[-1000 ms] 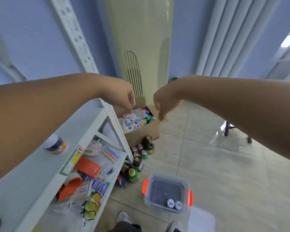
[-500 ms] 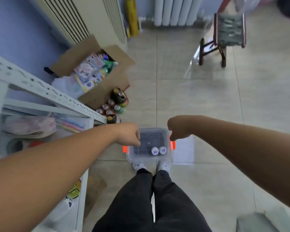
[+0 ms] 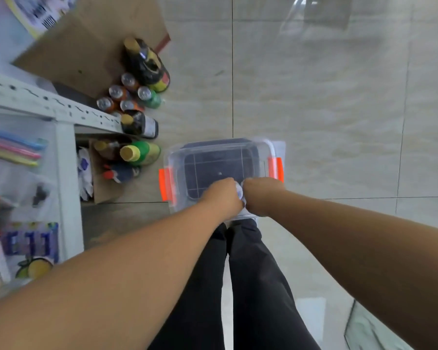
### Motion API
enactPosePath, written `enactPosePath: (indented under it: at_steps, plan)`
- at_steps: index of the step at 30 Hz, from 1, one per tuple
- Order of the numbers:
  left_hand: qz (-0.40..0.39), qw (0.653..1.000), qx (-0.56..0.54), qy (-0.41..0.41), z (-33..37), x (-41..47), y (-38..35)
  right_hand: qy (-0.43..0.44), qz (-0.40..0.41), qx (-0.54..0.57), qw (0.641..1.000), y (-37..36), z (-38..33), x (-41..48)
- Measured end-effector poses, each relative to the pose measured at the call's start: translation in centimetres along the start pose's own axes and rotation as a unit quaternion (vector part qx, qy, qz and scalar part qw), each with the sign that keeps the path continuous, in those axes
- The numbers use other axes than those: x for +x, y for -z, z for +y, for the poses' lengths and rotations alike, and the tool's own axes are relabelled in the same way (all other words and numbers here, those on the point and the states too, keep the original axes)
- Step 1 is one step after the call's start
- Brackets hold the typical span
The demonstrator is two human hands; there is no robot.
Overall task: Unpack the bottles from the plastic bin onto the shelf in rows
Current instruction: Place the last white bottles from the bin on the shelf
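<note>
Two hands down in the plastic bin (image 3: 173, 157) together, and it sits on the floor right at my feet, orange latches on either side. My left hand (image 3: 221, 195) and right hand (image 3: 259, 195) are knuckle to knuckle at the near edge, fingers curled under and out of my sight, with a pale bottle cap (image 3: 239, 192) peeking through the gap between them. Whether either fist has actually closed on a bottle, I can't tell from up here. The rest of the bin floor looks dark and bare, so I'd judge these are the last ones.

Handling: small capped bottles, probably light and rigid, likely smooth-sided, so I'd wrap the body just under the cap rather than pinch the cap itself.

Shelf (image 3: 66, 157) is off to my left, white frame, with a cluster of floor bottles and cans (image 3: 134, 102) just beyond its corner. Labels everywhere, but motion blur smears them; nothing I can read.
</note>
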State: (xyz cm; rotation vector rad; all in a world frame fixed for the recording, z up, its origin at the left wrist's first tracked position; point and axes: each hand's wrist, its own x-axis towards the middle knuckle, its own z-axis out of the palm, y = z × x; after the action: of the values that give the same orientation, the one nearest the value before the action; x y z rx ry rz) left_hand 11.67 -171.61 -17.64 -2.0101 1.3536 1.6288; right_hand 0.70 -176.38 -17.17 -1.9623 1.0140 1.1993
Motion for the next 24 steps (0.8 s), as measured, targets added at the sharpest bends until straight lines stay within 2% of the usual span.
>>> enactPosePath:
  at_steps: [4, 11, 18, 24]
  plan:
    - [0.016, 0.999, 0.04, 0.008, 0.0, 3.8, -3.1, 0.006, 0.07, -0.124, 0.99, -2.4, 0.0, 3.3]
    - [0.041, 0.998, 0.04, 0.027, -1.0, 7.2, -6.3, 0.012, 0.059, -0.214, 0.975, -4.6, 1.0, 6.7]
    - [0.079, 0.997, 0.027, -0.004, -2.4, 8.1, -6.6, 0.053, 0.077, -0.13, 0.987, -4.5, 1.2, 7.1]
    - [0.098, 0.994, -0.05, -0.012, -3.0, 5.1, -1.6, 0.048, 0.073, 0.023, 0.996, -1.0, 1.0, 4.5]
